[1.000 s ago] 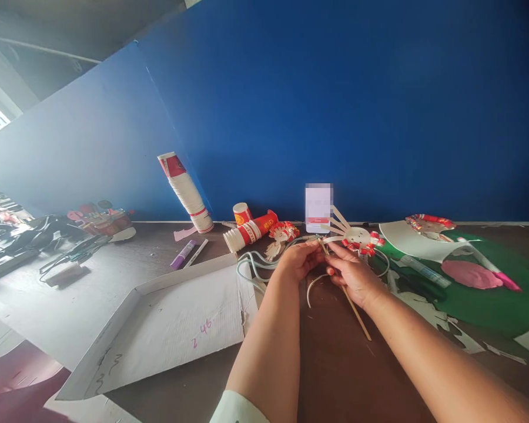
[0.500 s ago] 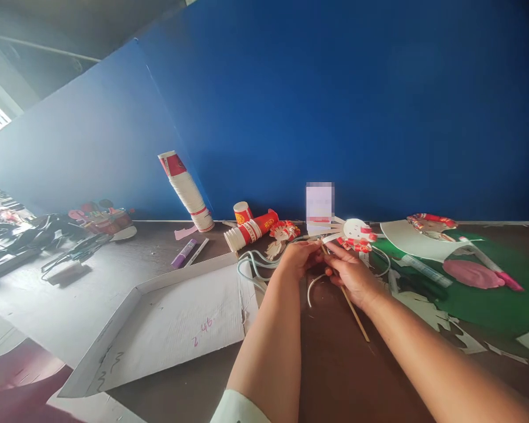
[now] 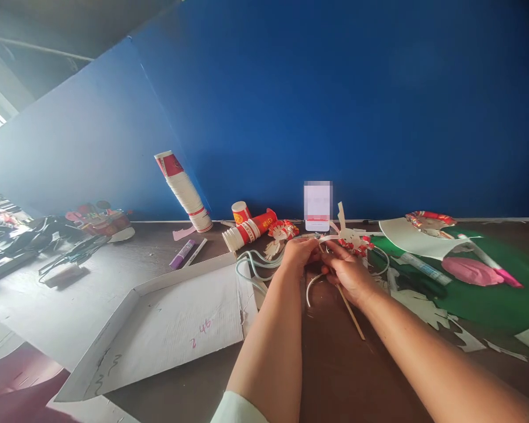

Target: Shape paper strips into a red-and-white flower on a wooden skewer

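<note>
My left hand (image 3: 300,254) is pinched at the end of a white strip on a cut paper-cup figure (image 3: 351,237) that has a white disc and red-printed curled strips. My right hand (image 3: 347,269) has its fingers bent round a thin wooden stick (image 3: 351,312), whose lower end slants down over the table. Both hands' fingertips nearly meet near the stick's upper end, which they partly hide. One white strip of the figure points upward. A pale cord (image 3: 309,289) curves beneath the hands.
Left of the hands lie a shallow cardboard tray (image 3: 171,329), a purple glue stick (image 3: 182,254) and red paper cups (image 3: 258,226). A leaning cup stack (image 3: 185,191) stands by the blue partition (image 3: 335,106). A phone (image 3: 317,205) stands behind the hands; paper scraps (image 3: 423,305) lie right.
The paper-cup figure has turned and tilted, so its disc shows less and one strip now stands upright. Both hands remain close together, and the stick has shifted slightly left.
</note>
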A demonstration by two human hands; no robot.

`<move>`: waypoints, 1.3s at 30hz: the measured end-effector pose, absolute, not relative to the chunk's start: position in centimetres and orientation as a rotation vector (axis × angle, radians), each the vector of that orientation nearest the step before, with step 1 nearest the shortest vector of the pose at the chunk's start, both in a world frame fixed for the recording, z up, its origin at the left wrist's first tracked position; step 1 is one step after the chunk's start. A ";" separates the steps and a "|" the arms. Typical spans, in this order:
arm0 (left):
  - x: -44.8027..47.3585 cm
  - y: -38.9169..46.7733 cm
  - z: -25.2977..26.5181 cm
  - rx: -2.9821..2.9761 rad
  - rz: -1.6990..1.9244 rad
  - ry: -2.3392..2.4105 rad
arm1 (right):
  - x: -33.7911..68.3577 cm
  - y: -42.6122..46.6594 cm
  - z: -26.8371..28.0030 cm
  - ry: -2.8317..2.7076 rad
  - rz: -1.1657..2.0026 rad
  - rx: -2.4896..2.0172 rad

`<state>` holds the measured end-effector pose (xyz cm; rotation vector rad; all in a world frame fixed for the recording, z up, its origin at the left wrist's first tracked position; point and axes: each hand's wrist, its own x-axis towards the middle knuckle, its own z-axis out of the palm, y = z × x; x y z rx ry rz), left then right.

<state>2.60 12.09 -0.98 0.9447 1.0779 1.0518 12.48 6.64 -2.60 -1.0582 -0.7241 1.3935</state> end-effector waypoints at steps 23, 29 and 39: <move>3.4 11.4 -0.5 1.113 1.021 1.252 | 11.7 6.4 -2.5 -0.715 1.328 -1.080; 3.5 11.5 -0.4 1.021 1.014 1.188 | 11.8 6.6 -2.9 -0.720 1.318 -1.087; 3.4 11.5 -0.2 1.234 0.973 1.389 | 11.8 6.8 -3.6 -0.827 1.259 -1.101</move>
